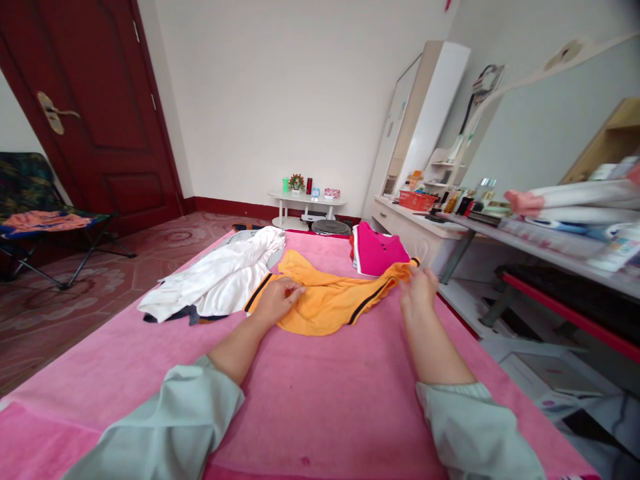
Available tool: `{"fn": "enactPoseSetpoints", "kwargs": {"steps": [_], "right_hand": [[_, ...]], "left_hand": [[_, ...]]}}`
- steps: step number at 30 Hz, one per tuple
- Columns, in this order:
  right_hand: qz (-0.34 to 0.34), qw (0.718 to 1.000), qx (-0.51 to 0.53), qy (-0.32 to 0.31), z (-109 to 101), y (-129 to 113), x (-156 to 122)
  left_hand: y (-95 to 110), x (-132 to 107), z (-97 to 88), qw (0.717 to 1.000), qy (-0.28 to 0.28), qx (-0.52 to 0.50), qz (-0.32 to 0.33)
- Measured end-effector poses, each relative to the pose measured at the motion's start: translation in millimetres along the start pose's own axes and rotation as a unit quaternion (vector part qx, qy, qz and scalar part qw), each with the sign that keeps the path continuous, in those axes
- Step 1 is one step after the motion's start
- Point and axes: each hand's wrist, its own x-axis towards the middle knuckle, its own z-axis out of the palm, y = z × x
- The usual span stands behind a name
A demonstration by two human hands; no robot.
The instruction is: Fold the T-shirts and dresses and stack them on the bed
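On the pink sheet [320,407], my right hand [419,288] pinches the yellow cloth [320,308]; my left hand [277,300] touches it, but I can't tell if it grips.

I am wearing pale grey-green sleeves [173,417] and seeing a yellow-orange garment [320,307] with black stripes at twelve o'clock, white clothing [220,277] at eleven, a magenta top [381,247] at one. The cover [325,400] beneath is showing pink; a camouflage-patterned chair [25,179] is sitting at ten.
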Motion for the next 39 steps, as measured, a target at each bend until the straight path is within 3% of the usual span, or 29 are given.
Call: {"fn": "enactPoseSetpoints", "kwargs": {"steps": [2, 3, 7, 9, 12, 18, 21, 24, 27, 30, 32, 33, 35, 36, 39], "right_hand": [[-0.030, 0.999, -0.041, 0.003, -4.1, 8.5, 5.3], [-0.050, 0.996, -0.064, -0.026, -5.1, 11.7, 6.0], [-0.072, 0.948, -0.198, -0.241, -4.8, 21.5, -0.4], [-0.064, 0.920, -0.243, -0.301, -4.7, 26.5, -4.9], [-0.070, 0.901, -0.275, -0.327, -7.7, 34.3, -6.2], [-0.080, 0.892, -0.296, -0.331, -13.7, 42.3, 2.7], [-0.127, 0.867, -0.329, -0.352, -10.8, 47.6, -5.6], [-0.216, 0.789, -0.379, -0.433, -6.5, 57.5, -28.4], [-0.302, 0.684, -0.435, -0.501, -4.9, 68.3, -56.1], [-0.362, 0.578, -0.502, -0.531, -6.8, 75.7, -74.9], [-0.370, 0.531, -0.530, -0.548, -7.7, 79.0, -80.4], [-0.365, 0.523, -0.536, -0.553, -7.5, 80.2, -81.5], [-0.346, 0.539, -0.526, -0.559, -4.9, 81.0, -81.9], [-0.334, 0.566, -0.502, -0.562, -2.4, 80.1, -81.1], [-0.283, 0.703, -0.369, -0.538, 7.4, 69.9, -72.7]], "left_hand": [[3.1, -1.5, 0.3, 0.999, -0.033, 0.007, 0.001], [4.1, -2.1, 0.5, 0.999, -0.051, 0.006, 0.002], [8.8, -4.2, 0.5, 0.989, -0.136, 0.026, 0.049], [12.7, -5.4, 0.1, 0.980, -0.173, 0.053, 0.088], [18.3, -7.0, 1.1, 0.973, -0.192, 0.060, 0.111], [25.6, -5.9, 8.7, 0.984, -0.156, 0.030, 0.078], [32.2, -6.3, 12.2, 0.985, -0.146, 0.022, 0.092], [39.0, -8.7, 16.9, 0.984, -0.150, 0.007, 0.097], [42.6, -11.1, 22.4, 0.986, -0.145, 0.008, 0.084], [42.8, -11.6, 26.1, 0.987, -0.136, 0.006, 0.082], [41.9, -11.0, 27.5, 0.986, -0.137, -0.002, 0.097], [41.3, -10.8, 27.9, 0.984, -0.140, -0.006, 0.107], [40.6, -10.5, 28.6, 0.981, -0.151, -0.018, 0.120], [40.5, -10.6, 28.7, 0.980, -0.158, -0.026, 0.120], [41.8, -10.1, 26.3, 0.976, -0.187, -0.068, 0.086]]}}
